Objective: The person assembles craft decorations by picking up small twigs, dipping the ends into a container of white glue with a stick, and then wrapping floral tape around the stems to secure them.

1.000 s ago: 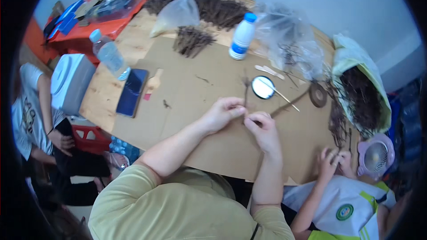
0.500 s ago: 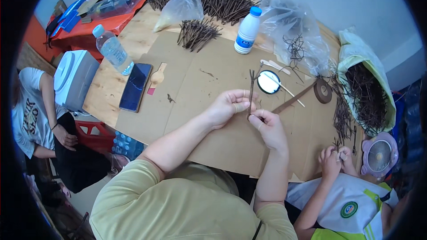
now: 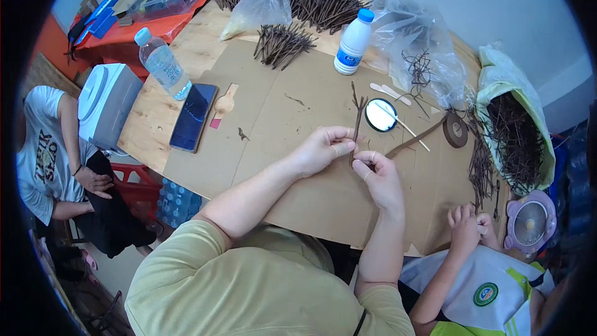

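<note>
A thin brown forked twig (image 3: 359, 111) stands upright between my hands, its branching tips pointing away from me. My left hand (image 3: 324, 150) pinches its stem from the left. Lower on the stem, my right hand (image 3: 379, 180) has its thumb and fingers closed round the bottom end. A strip of brown tape (image 3: 410, 142) runs from a tape roll (image 3: 455, 129) toward my right hand; whether it is stuck to the twig is hidden by the fingers. Beyond my right hand lies a round dish of white paste (image 3: 380, 114) with a thin stick (image 3: 407, 128) across it.
Cardboard (image 3: 267, 124) covers the table. A twig bundle (image 3: 283, 45), white bottle (image 3: 354, 42), water bottle (image 3: 165, 65) and phone (image 3: 193, 117) stand or lie around. A sack of twigs (image 3: 516, 137) and small fan (image 3: 530, 224) are at right. A co-worker's hands (image 3: 466, 227) are close by; another person sits left.
The twig has tilted slightly and shifted a little right, with more of its forked top showing. Both my hands still grip it. The co-worker's hands at right have moved slightly.
</note>
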`<action>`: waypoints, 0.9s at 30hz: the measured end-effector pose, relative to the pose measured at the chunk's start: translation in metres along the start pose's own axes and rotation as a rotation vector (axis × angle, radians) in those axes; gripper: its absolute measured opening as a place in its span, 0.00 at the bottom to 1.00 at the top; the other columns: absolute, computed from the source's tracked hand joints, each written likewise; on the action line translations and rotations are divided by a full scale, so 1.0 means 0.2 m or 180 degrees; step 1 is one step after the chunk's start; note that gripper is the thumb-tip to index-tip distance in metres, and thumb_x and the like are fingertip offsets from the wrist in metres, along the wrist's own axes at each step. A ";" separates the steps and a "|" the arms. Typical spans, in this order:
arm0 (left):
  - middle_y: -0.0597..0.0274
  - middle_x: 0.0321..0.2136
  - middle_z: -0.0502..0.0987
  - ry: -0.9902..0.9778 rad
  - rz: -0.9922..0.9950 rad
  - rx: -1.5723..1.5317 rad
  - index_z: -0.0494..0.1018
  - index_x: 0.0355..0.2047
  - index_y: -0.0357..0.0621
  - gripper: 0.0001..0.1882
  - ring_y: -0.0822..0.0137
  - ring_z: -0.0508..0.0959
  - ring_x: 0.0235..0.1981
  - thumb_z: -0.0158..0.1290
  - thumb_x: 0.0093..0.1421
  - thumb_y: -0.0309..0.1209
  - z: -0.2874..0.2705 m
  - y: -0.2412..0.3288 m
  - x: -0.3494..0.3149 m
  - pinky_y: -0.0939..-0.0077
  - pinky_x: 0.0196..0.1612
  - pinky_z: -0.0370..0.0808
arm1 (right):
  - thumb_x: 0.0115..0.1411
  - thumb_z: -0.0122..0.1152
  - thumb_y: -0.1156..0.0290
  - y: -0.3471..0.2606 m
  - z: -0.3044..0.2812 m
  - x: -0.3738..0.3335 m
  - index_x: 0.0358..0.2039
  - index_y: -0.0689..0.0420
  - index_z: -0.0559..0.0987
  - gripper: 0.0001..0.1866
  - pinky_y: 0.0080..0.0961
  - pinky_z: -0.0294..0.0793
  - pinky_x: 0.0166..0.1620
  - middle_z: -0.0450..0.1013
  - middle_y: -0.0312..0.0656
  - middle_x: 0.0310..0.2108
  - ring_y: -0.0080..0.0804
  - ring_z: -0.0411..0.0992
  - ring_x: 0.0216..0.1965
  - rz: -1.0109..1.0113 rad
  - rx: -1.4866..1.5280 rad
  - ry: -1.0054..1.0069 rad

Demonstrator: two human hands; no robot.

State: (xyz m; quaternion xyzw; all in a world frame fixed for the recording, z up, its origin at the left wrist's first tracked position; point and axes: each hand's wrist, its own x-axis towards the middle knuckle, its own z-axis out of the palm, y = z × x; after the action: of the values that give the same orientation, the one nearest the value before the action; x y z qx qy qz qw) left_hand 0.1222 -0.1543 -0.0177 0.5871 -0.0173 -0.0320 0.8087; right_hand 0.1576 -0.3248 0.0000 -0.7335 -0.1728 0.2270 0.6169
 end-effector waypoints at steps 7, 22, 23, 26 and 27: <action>0.65 0.35 0.75 -0.0101 -0.0158 -0.0607 0.69 0.47 0.39 0.13 0.77 0.73 0.37 0.45 0.61 0.24 0.01 0.01 -0.01 0.81 0.44 0.69 | 0.54 0.57 0.75 0.01 -0.01 0.00 0.32 0.63 0.76 0.06 0.14 0.63 0.31 0.69 0.30 0.24 0.15 0.63 0.26 -0.0042 -0.0104 -0.0132; 0.65 0.31 0.75 -0.0126 0.0220 -0.0290 0.72 0.37 0.40 0.08 0.76 0.74 0.36 0.53 0.56 0.23 -0.02 0.00 0.00 0.81 0.44 0.70 | 0.53 0.58 0.74 0.03 -0.02 0.00 0.31 0.63 0.74 0.07 0.24 0.67 0.39 0.67 0.42 0.31 0.29 0.67 0.35 -0.0411 -0.0596 0.0149; 0.64 0.32 0.76 -0.0198 0.0266 -0.0336 0.72 0.37 0.40 0.08 0.75 0.74 0.37 0.53 0.56 0.23 -0.02 0.01 0.00 0.81 0.44 0.70 | 0.52 0.59 0.74 0.01 -0.02 0.00 0.30 0.62 0.74 0.06 0.24 0.67 0.39 0.67 0.41 0.30 0.30 0.67 0.35 -0.0517 -0.0700 0.0182; 0.61 0.33 0.76 -0.0498 0.0358 0.0299 0.71 0.40 0.39 0.09 0.72 0.74 0.39 0.50 0.58 0.25 -0.05 0.08 -0.03 0.78 0.47 0.69 | 0.49 0.59 0.76 -0.08 -0.02 -0.02 0.28 0.60 0.73 0.05 0.26 0.64 0.40 0.67 0.40 0.27 0.33 0.65 0.35 -0.1121 -0.1183 0.0306; 0.60 0.33 0.76 -0.0474 0.0104 -0.0187 0.71 0.40 0.38 0.10 0.71 0.75 0.39 0.49 0.59 0.26 -0.05 0.09 -0.04 0.78 0.47 0.70 | 0.48 0.60 0.76 -0.10 -0.02 -0.03 0.27 0.59 0.73 0.05 0.27 0.63 0.40 0.67 0.39 0.26 0.34 0.65 0.36 -0.1371 -0.1373 0.0353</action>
State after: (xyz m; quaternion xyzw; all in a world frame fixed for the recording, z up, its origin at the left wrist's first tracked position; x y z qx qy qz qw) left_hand 0.1158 -0.1381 -0.0036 0.5588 -0.0861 -0.0628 0.8224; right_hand 0.1563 -0.3277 0.0201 -0.8053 -0.3346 0.0087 0.4893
